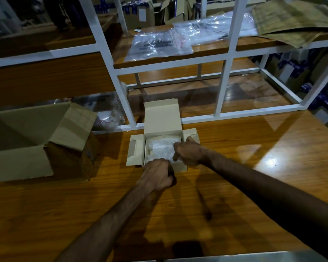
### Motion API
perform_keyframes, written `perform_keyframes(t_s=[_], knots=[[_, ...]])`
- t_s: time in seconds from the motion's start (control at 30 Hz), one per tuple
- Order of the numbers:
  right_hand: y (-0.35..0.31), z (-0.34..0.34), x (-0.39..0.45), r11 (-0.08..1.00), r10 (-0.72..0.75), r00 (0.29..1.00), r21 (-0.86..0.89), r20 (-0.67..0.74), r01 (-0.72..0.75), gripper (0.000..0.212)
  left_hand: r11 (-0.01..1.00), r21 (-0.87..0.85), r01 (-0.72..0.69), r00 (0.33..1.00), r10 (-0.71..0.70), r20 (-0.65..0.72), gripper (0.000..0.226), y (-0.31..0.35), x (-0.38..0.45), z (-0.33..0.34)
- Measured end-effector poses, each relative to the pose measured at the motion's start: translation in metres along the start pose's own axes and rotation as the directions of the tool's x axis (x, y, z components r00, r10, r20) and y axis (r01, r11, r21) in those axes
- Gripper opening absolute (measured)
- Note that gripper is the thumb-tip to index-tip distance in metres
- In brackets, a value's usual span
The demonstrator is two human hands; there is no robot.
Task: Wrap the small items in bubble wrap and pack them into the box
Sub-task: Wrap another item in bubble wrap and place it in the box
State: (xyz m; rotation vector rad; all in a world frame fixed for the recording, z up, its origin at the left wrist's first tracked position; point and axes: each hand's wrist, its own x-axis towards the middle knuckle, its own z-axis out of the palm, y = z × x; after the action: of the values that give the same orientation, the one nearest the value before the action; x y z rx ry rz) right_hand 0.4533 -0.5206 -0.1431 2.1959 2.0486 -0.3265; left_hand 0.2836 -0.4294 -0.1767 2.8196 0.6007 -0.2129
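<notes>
Sitting already inside the small open box [162,118] at frame centre, the bubble-wrapped bundle [162,149] looks nearly packed. Both the left hand [156,173] and right hand [188,153] curl onto its edges, tucking it down. Judging by this, only closing the flaps remains; the large carton [21,157] at left stands open.

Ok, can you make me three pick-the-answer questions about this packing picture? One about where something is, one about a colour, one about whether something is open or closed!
1. Where is the bubble wrap bundle?
A. inside the small box
B. on the shelf
C. in the big carton

2. What colour is the shelf frame?
A. red
B. white
C. black

3. How is the small box?
A. taped shut
B. crushed flat
C. open, lid up

Answers: 1 A, the bundle lies between the box walls, under the left hand and right hand. 2 B, its bars are white. 3 C, the lid stands up behind.
</notes>
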Motion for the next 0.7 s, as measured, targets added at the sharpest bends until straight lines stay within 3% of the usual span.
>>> perform_keyframes(t_s=[0.13,0.23,0.3,0.37,0.43,0.5,0.7], knots=[[-0.001,0.0,-0.001,0.997,0.025,0.996,0.08,-0.081,-0.018,0.022,1.0,-0.028,-0.003,1.0,0.004,0.014,0.029,-0.003,0.002,0.002],[-0.005,-0.008,0.001,0.998,0.039,0.996,0.059,-0.084,-0.034,0.018,0.99,-0.141,-0.004,1.0,0.003,-0.006,0.026,-0.012,-0.004,-0.002],[-0.002,-0.009,0.002,0.994,0.06,0.994,0.096,-0.087,-0.051,0.012,0.998,-0.052,-0.023,0.984,0.014,-0.179,0.026,-0.021,-0.01,-0.005],[0.005,-0.008,-0.001,0.977,0.113,0.99,0.192,-0.088,-0.094,0.009,0.985,0.171,0.016,0.957,0.034,-0.287,0.046,-0.034,-0.013,-0.008],[0.011,-0.007,-0.005,0.967,0.149,0.985,0.222,-0.086,-0.127,0.014,0.958,0.282,0.056,0.977,0.006,-0.213,0.07,-0.049,-0.011,-0.01],[0.014,-0.006,-0.006,0.967,0.16,0.984,0.213,-0.08,-0.14,0.015,0.951,0.309,0.029,0.992,0.011,-0.128,0.081,-0.061,-0.007,-0.007],[0.012,-0.01,0.002,0.92,0.192,0.98,0.357,-0.05,-0.162,0.024,0.965,0.263,-0.015,0.997,0.035,-0.075,0.055,-0.056,-0.002,-0.007]])
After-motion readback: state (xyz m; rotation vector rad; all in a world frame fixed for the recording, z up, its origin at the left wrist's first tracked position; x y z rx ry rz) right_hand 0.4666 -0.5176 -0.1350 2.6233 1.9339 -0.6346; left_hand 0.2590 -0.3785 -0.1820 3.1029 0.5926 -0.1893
